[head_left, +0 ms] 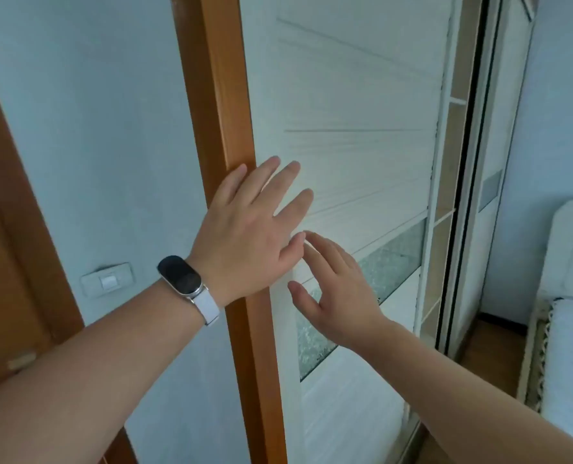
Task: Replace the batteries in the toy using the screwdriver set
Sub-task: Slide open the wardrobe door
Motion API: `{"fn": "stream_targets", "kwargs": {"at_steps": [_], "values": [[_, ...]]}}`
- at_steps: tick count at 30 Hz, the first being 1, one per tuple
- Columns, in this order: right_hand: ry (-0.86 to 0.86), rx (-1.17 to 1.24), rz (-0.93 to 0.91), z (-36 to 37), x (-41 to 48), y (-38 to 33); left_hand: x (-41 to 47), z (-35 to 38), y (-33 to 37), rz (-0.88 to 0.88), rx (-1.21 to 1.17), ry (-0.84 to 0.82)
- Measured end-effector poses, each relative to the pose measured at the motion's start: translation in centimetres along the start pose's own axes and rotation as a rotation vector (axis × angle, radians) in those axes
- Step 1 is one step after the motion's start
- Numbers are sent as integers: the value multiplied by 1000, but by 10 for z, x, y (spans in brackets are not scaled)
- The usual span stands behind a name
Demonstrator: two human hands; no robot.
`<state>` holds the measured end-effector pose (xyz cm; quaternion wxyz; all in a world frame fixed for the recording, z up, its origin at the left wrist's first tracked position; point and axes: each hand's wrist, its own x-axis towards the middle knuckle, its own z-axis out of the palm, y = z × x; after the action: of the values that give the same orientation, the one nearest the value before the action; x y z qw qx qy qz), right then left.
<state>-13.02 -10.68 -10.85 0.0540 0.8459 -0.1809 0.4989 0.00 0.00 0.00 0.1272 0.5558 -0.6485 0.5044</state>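
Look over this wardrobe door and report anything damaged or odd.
The glass strip across the white sliding door looks crackled all over. That may be decorative texture rather than breakage; I cannot tell. Nothing else stands out. The left hand and right hand are spread open at the door, holding nothing.

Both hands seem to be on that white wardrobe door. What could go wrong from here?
1. The left hand spreads flat over the seam between the wooden frame and the white door; if the door slides that way, fingers could get pinched.
2. The right hand is by the frosted glass strip; a hard push there might crack it.
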Motion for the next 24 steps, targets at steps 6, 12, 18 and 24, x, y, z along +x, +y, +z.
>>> {"fn": "stream_targets", "kwargs": {"at_steps": [6,12,18,24], "values": [[108,72,4,29,9,1,5,9,-10,0,11,2],[184,147,-33,55,23,7,2,25,-14,-10,143,36],[271,198,-81,75,22,15,-1,33,-11,-21,220,87],[423,245,-119,95,28,24,-2,33,-4,-41,331,26]]}}
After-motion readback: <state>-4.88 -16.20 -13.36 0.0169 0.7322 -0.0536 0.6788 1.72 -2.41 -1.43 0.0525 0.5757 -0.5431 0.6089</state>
